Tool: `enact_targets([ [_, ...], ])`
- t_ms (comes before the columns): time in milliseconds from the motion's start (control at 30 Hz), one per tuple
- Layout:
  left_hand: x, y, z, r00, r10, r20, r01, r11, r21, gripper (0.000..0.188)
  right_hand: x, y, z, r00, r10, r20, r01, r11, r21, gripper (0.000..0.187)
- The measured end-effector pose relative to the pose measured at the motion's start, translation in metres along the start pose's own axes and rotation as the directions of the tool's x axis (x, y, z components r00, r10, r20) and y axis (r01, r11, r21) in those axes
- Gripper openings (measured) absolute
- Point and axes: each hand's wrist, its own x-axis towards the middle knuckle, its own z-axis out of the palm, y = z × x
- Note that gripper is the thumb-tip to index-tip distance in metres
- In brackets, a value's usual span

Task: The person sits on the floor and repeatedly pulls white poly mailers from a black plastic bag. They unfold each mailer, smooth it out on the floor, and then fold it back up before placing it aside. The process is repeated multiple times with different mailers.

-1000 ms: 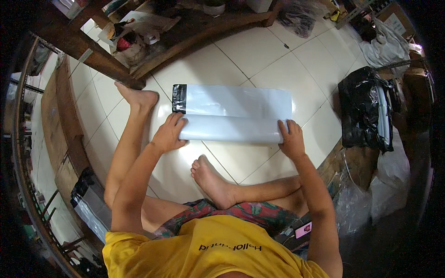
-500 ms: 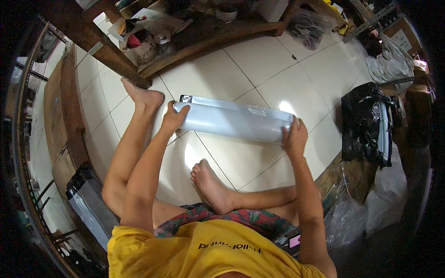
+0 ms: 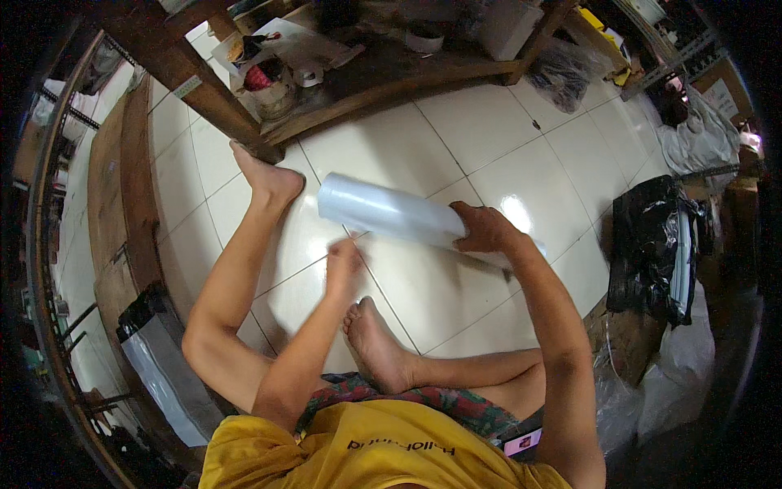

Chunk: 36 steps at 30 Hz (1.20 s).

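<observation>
A smooth, glossy pale-blue plastic roll (image 3: 391, 213), tube-shaped, is held slantwise over the glazed, white tiled floor (image 3: 481, 318); whether the tiles are touched cannot be told. It is gripped toward its right end by the right hand (image 3: 485, 230), fingers curled over it, and that end is partly hidden by the hand. The left hand (image 3: 345, 259), near the roll's left end, is blurred; its opening cannot be told. Pale-blue folded sheets (image 3: 681, 253) are held in a crinkled black plastic bag (image 3: 643, 244).
</observation>
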Motion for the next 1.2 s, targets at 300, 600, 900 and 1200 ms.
enact_targets([
  [300, -0.042, -0.023, 0.103, 0.965, -0.142, 0.220, 0.186, 0.962, -0.198, 0.074, -0.024, -0.002, 0.097, 0.984, -0.094, 0.150, -0.096, 0.424, 0.901, 0.106],
  [600, -0.103, 0.051, 0.130, 0.840, 0.428, 0.333, -0.480, 0.873, 0.086, 0.094, -0.073, -0.050, 0.083, 0.916, -0.028, -0.401, 0.341, 0.580, 0.740, 0.115],
  [900, -0.089, 0.074, 0.097, 0.479, 0.496, 0.725, -0.875, 0.335, 0.349, 0.123, -0.120, -0.074, 0.039, 0.755, -0.366, -0.543, 0.547, 0.809, 0.214, 0.078],
  [1200, -0.049, 0.022, 0.076, 0.518, 0.424, 0.743, -0.838, 0.426, 0.341, 0.108, -0.115, -0.087, 0.044, 0.844, -0.188, -0.503, 0.383, 0.866, 0.320, 0.074],
])
